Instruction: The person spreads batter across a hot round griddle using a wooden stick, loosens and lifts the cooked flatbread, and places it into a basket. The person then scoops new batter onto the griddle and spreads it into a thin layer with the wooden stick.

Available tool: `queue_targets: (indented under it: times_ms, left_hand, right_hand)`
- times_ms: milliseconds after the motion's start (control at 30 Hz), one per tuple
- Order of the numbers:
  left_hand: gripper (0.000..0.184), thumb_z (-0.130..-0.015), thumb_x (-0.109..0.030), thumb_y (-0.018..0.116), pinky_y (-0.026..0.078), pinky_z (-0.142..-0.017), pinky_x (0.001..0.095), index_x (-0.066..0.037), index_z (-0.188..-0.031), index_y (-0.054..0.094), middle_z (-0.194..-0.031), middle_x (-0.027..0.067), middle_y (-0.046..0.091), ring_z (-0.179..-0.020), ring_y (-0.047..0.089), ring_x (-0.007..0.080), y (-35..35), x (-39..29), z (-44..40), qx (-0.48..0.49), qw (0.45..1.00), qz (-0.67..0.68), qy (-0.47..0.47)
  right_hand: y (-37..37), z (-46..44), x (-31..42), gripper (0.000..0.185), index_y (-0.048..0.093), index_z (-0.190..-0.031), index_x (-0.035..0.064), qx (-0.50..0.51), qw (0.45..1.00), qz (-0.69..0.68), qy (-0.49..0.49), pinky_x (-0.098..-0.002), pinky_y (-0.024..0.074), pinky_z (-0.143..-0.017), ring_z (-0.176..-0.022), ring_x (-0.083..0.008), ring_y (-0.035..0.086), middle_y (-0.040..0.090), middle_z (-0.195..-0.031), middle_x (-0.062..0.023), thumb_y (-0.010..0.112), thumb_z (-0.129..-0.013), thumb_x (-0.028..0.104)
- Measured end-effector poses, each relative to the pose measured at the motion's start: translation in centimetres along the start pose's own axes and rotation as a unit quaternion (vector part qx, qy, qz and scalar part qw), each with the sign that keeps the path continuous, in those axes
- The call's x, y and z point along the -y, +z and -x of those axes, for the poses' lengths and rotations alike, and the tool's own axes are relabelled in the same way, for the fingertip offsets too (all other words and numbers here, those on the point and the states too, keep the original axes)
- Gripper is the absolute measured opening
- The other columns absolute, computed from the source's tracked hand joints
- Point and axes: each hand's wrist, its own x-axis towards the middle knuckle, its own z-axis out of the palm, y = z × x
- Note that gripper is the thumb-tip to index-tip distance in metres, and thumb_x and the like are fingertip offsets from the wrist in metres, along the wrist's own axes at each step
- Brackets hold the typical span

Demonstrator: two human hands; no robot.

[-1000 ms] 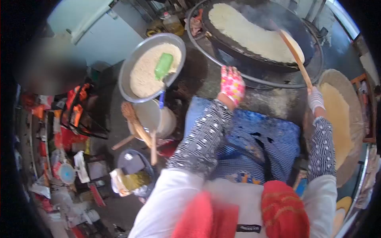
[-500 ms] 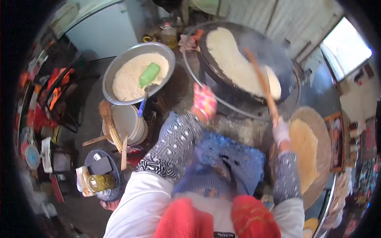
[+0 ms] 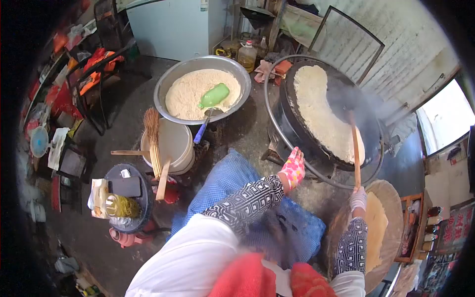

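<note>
Covering part of the griddle (image 3: 339, 99), pale batter (image 3: 314, 101) is lying in a curve. The right hand (image 3: 358, 199) is gripping a wooden stick (image 3: 356, 153) over it. The left hand (image 3: 295, 167) is extending flat, unclenched, beside the metal ring (image 3: 272, 123), contact unclear. Leftward, a bowl (image 3: 159, 96) is standing.

glaring window (image 3: 445, 116), dim floor (image 3: 99, 242), fisheye-curved edges

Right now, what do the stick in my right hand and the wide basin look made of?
The stick: probably bare wood, matte, judging by its warm brown tone. The basin: seemingly metal, perhaps steel or aluminium, given its grey sheen.
</note>
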Motion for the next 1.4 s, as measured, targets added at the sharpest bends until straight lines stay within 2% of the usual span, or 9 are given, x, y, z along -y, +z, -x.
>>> queue_targets:
  times_ms: [100,167,233,300,400,633,800,967,1400]
  left_hand:
    - [0.042,-0.083,-0.016,0.041,0.015,-0.108,0.0583,0.011,-0.114,0.049,-0.127,0.0277,0.045,-0.125,0.035,0.0426,1.4,0.7,-0.6,-0.053,0.998,0.026,-0.017]
    - [0.041,-0.082,-0.014,0.040,0.016,-0.108,0.0581,0.010,-0.113,0.049,-0.126,0.0273,0.046,-0.125,0.036,0.0416,-2.2,2.2,0.2,0.079,0.997,0.024,-0.001]
    - [0.041,-0.082,-0.014,0.040,0.017,-0.108,0.0580,0.011,-0.114,0.048,-0.127,0.0271,0.045,-0.126,0.036,0.0399,10.8,0.4,-2.3,-0.335,0.809,0.477,-0.070]
    - [0.045,-0.082,-0.017,0.041,0.015,-0.108,0.0577,0.010,-0.118,0.046,-0.130,0.0263,0.043,-0.128,0.035,0.0378,-1.3,3.3,1.2,-0.025,0.998,0.059,-0.019]
    - [0.056,-0.081,-0.027,0.045,0.008,-0.109,0.0580,0.008,-0.124,0.043,-0.134,0.0252,0.039,-0.130,0.032,0.0366,-0.9,4.2,0.3,0.049,0.998,0.028,-0.038]
    - [0.052,-0.080,-0.024,0.044,0.009,-0.107,0.0593,0.007,-0.122,0.047,-0.132,0.0230,0.043,-0.128,0.035,0.0359,-0.1,6.6,0.4,0.010,0.997,0.057,-0.054]
    - [0.030,-0.069,-0.034,0.062,0.019,-0.101,0.0559,-0.017,-0.092,0.069,-0.114,0.0032,0.060,-0.117,0.045,0.0253,1.6,8.3,0.5,-0.145,0.981,0.112,-0.063]
    - [0.051,-0.070,-0.039,0.064,0.016,-0.105,0.0576,-0.005,-0.107,0.061,-0.124,0.0156,0.053,-0.124,0.039,0.0311,1.1,10.3,-0.2,-0.062,0.992,0.052,-0.098]
    - [0.068,-0.069,-0.037,0.063,0.012,-0.108,0.0552,0.005,-0.120,0.048,-0.124,0.0193,0.051,-0.124,0.038,0.0348,-0.5,0.3,-0.6,-0.062,0.990,0.109,0.064]
  right_hand:
    - [2.3,0.2,0.3,0.029,0.051,-0.093,0.0036,0.015,0.991,-0.129,-0.015,-0.0491,0.0467,-0.067,-0.079,-0.0436,0.058,0.060,-0.083,-0.0248,0.042,-0.091,0.031]
    - [1.3,1.8,1.9,0.030,0.052,-0.095,0.0060,0.027,0.997,0.045,-0.050,-0.0513,0.0461,-0.072,-0.084,-0.0428,0.059,0.061,-0.085,-0.0249,0.040,-0.092,0.033]
    - [-0.1,0.9,0.9,0.033,0.053,-0.097,0.0058,0.025,0.999,-0.016,0.020,-0.0502,0.0465,-0.074,-0.087,-0.0424,0.059,0.062,-0.088,-0.0233,0.041,-0.091,0.036]
    - [-1.7,0.6,1.6,0.033,0.056,-0.094,0.0046,0.006,0.999,-0.046,0.022,-0.0504,0.0466,-0.073,-0.088,-0.0412,0.059,0.062,-0.089,-0.0228,0.045,-0.090,0.035]
    - [-3.2,3.0,4.9,0.032,0.057,-0.096,0.0048,0.042,0.999,-0.021,0.006,-0.0493,0.0477,-0.074,-0.087,-0.0412,0.060,0.063,-0.088,-0.0233,0.046,-0.089,0.034]
    - [-1.9,1.1,2.1,0.029,0.057,-0.096,0.0051,0.020,0.995,-0.063,0.079,-0.0479,0.0486,-0.073,-0.086,-0.0398,0.061,0.063,-0.090,-0.0220,0.048,-0.088,0.032]
    - [-3.0,4.4,4.3,0.033,0.057,-0.098,0.0047,0.116,0.991,-0.041,-0.050,-0.0459,0.0500,-0.071,-0.083,-0.0356,0.063,0.063,-0.086,-0.0234,0.045,-0.088,0.033]
    - [-2.9,3.3,1.2,0.030,0.060,-0.099,0.0051,0.053,0.984,-0.117,0.127,-0.0430,0.0516,-0.072,-0.082,-0.0331,0.065,0.065,-0.088,-0.0196,0.041,-0.091,0.026]
    - [-6.2,6.9,5.5,0.043,0.060,-0.100,0.0053,0.031,0.951,-0.305,0.045,-0.0453,0.0501,-0.075,-0.084,-0.0352,0.063,0.065,-0.086,-0.0189,0.030,-0.093,0.036]
